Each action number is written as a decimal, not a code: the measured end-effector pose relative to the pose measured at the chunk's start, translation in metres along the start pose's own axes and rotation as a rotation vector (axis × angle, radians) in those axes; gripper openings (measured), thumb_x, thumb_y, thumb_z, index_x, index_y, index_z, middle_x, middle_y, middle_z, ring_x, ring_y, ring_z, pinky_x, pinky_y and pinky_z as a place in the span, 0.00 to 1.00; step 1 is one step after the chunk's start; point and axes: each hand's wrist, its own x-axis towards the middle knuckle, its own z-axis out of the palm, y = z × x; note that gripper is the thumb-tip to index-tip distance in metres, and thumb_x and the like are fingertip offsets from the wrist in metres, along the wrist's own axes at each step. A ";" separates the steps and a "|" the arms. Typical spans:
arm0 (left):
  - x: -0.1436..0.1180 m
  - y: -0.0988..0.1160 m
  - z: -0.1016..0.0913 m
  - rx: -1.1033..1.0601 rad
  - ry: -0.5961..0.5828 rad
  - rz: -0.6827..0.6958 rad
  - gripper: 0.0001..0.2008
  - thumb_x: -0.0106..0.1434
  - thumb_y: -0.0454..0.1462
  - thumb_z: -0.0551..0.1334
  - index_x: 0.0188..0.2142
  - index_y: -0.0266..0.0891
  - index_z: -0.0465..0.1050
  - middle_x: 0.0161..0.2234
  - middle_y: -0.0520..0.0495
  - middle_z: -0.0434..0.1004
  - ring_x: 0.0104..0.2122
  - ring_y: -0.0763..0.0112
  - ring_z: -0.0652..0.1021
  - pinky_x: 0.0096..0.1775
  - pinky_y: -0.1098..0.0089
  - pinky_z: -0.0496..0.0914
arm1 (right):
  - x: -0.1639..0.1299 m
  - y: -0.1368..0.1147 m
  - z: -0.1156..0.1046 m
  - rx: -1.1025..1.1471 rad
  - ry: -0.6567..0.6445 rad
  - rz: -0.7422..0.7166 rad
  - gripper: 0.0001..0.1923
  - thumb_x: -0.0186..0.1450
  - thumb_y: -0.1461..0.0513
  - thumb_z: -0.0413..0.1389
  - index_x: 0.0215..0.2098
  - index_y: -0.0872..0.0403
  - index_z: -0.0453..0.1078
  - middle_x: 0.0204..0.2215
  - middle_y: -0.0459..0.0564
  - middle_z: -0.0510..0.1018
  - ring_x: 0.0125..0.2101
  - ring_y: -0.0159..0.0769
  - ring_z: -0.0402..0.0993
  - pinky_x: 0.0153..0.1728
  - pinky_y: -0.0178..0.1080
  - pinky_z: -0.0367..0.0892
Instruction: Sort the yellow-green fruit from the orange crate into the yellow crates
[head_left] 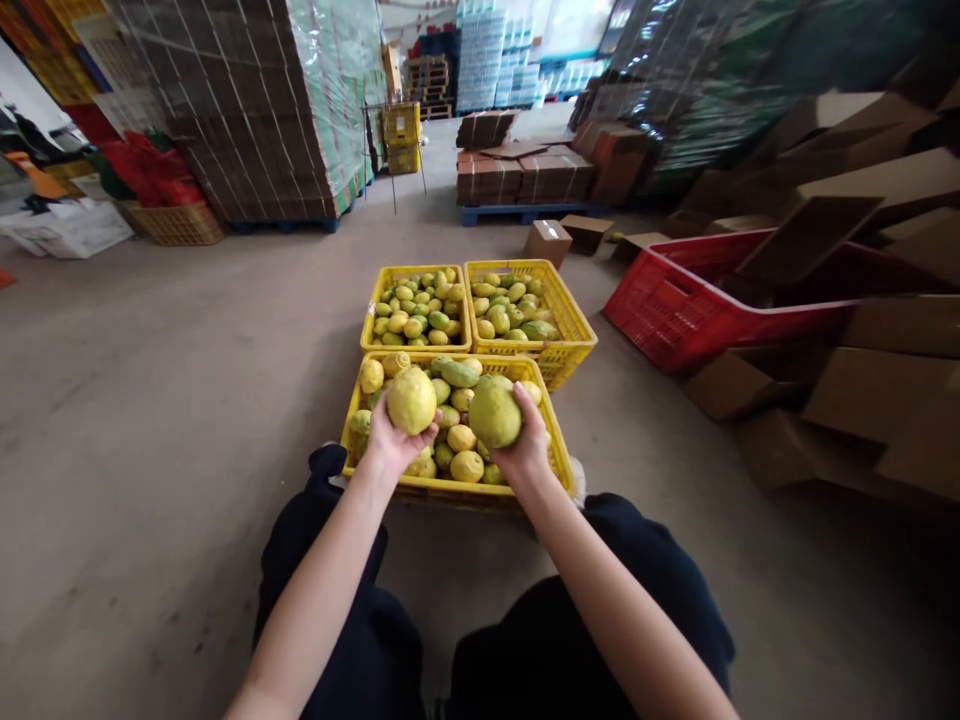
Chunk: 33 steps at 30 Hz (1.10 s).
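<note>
My left hand point(397, 440) cups a large, round yellow citrus fruit point(412, 400) from below, its fingers curled round the lower side. A greener, similarly large citrus fruit point(495, 414) sits in my right hand point(527, 450), with the thumb along its right side. Both fruits are held up over the near yellow crate point(457, 487), which is filled with yellow and green fruits of mixed shapes, some round and some long. My hands and the held fruits hide part of its contents.
Behind the near crate stand two more yellow crates, the left one point(365, 325) and the right one point(581, 330), both with fruit. A red crate point(660, 318) and a heap of cardboard boxes point(885, 400) lie on the right. Wrapped pallet stacks point(240, 110) rise behind.
</note>
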 end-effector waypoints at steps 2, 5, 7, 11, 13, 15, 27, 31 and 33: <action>0.002 0.001 -0.002 -0.020 -0.023 0.015 0.21 0.64 0.46 0.49 0.49 0.38 0.70 0.40 0.41 0.80 0.41 0.62 0.80 0.35 0.66 0.75 | 0.001 -0.002 -0.002 0.036 0.031 0.096 0.09 0.57 0.56 0.60 0.34 0.51 0.70 0.24 0.43 0.79 0.22 0.35 0.76 0.25 0.38 0.76; 0.002 0.002 -0.005 0.034 -0.070 0.029 0.22 0.65 0.43 0.48 0.54 0.38 0.67 0.49 0.41 0.78 0.48 0.59 0.79 0.40 0.62 0.76 | 0.005 -0.002 -0.006 0.089 0.082 0.185 0.10 0.60 0.54 0.57 0.36 0.51 0.70 0.24 0.45 0.80 0.24 0.38 0.77 0.26 0.41 0.76; 0.000 0.003 -0.005 0.128 -0.098 0.050 0.25 0.65 0.45 0.47 0.57 0.37 0.65 0.52 0.39 0.75 0.50 0.56 0.78 0.40 0.59 0.76 | 0.008 -0.001 -0.008 0.115 0.096 0.198 0.11 0.61 0.53 0.55 0.36 0.51 0.70 0.26 0.47 0.80 0.26 0.38 0.78 0.29 0.40 0.77; -0.005 0.005 -0.001 0.279 -0.150 0.094 0.33 0.62 0.55 0.47 0.57 0.38 0.65 0.52 0.37 0.75 0.48 0.51 0.78 0.39 0.56 0.76 | 0.011 0.000 -0.009 0.097 0.095 0.232 0.16 0.63 0.49 0.50 0.34 0.50 0.72 0.26 0.47 0.80 0.25 0.37 0.77 0.24 0.37 0.74; -0.007 0.006 0.002 0.257 -0.155 0.098 0.32 0.60 0.57 0.49 0.55 0.39 0.67 0.49 0.38 0.76 0.46 0.52 0.79 0.39 0.56 0.76 | 0.012 0.000 -0.008 0.068 0.071 0.240 0.17 0.64 0.49 0.47 0.34 0.49 0.72 0.27 0.47 0.81 0.24 0.36 0.76 0.22 0.37 0.73; -0.008 0.007 0.004 0.195 -0.146 0.089 0.29 0.60 0.56 0.51 0.51 0.39 0.69 0.45 0.40 0.78 0.44 0.54 0.80 0.38 0.57 0.77 | 0.011 0.001 -0.006 0.036 0.078 0.247 0.17 0.66 0.51 0.46 0.35 0.49 0.72 0.27 0.46 0.80 0.24 0.36 0.76 0.22 0.37 0.73; -0.018 0.011 0.003 0.238 -0.217 0.156 0.28 0.61 0.58 0.46 0.43 0.39 0.70 0.41 0.41 0.76 0.44 0.54 0.77 0.41 0.54 0.74 | -0.003 0.003 0.003 -0.035 0.062 0.339 0.19 0.69 0.49 0.46 0.32 0.53 0.70 0.23 0.48 0.79 0.21 0.39 0.76 0.22 0.40 0.74; -0.019 0.011 0.003 0.299 -0.197 0.216 0.31 0.60 0.60 0.44 0.40 0.39 0.71 0.37 0.40 0.75 0.38 0.56 0.77 0.37 0.56 0.74 | -0.003 0.000 0.002 -0.030 0.047 0.318 0.19 0.68 0.50 0.45 0.34 0.54 0.70 0.25 0.52 0.80 0.23 0.41 0.77 0.23 0.42 0.74; -0.019 0.011 0.002 0.255 -0.205 0.220 0.30 0.61 0.60 0.44 0.36 0.40 0.71 0.34 0.42 0.74 0.33 0.61 0.77 0.32 0.60 0.73 | -0.002 0.000 0.000 -0.033 0.026 0.310 0.19 0.67 0.51 0.46 0.34 0.54 0.71 0.26 0.54 0.81 0.25 0.43 0.78 0.24 0.44 0.75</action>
